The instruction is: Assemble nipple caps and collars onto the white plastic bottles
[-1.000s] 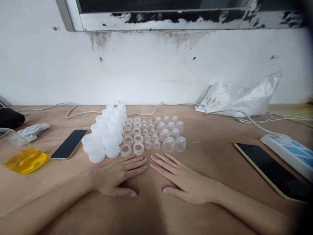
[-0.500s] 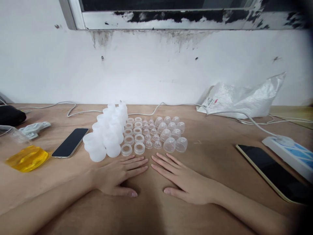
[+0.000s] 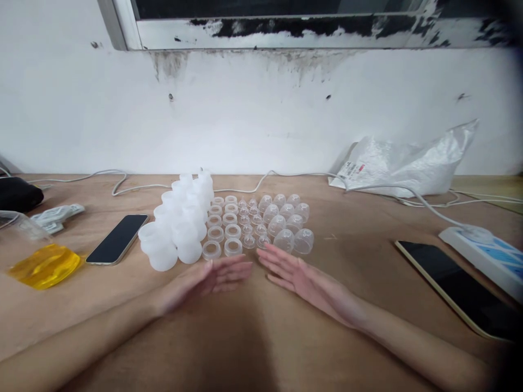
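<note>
My left hand is turned on edge with fingers stretched out, just in front of the clear rings, and holds nothing. Facing it, my right hand is also tilted on edge, fingers extended, near the clear domed caps. Between rings and caps stand rows of small clear nipples. Several frosted white bottles are grouped to the left of the rings, beyond my left wrist.
On the left lie a phone, a container with yellow liquid and a black pouch. At right are a larger phone, a power strip and a plastic bag. A cable runs along the wall.
Both hands have turned from palms down flat on the table to standing on edge, palms now partly visible. The objects on the table have not moved.
</note>
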`<action>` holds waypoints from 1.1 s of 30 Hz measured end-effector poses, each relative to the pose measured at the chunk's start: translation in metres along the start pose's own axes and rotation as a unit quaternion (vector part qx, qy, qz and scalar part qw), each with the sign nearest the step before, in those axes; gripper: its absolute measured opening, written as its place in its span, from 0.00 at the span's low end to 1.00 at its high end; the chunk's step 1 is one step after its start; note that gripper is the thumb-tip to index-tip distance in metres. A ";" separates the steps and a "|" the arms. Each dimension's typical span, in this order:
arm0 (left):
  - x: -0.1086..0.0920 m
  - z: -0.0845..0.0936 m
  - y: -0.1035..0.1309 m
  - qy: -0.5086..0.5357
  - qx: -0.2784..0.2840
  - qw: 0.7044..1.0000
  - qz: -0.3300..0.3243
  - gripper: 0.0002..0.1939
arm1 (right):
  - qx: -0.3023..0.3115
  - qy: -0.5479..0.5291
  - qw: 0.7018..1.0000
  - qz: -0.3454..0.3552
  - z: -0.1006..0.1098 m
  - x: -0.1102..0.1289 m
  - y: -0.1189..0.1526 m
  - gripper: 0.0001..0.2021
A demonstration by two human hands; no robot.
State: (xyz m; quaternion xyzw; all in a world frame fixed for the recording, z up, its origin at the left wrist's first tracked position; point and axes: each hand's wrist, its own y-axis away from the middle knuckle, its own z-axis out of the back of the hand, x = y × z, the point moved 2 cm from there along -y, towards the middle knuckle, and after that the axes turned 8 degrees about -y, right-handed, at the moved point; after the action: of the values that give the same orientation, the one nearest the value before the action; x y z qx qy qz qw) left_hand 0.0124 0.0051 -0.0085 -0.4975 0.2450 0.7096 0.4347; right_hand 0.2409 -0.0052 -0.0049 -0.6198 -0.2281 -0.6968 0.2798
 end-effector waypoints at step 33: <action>-0.009 0.000 -0.019 -0.179 -0.118 0.971 0.105 0.06 | -0.174 0.492 0.851 -0.058 0.001 0.008 -0.020 0.18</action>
State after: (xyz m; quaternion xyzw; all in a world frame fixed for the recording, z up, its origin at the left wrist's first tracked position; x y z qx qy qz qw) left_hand 0.0296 0.0115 0.0018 -0.3817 0.1289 0.8525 0.3331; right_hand 0.2282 0.0093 0.0036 -0.2201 0.0288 -0.9539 0.2018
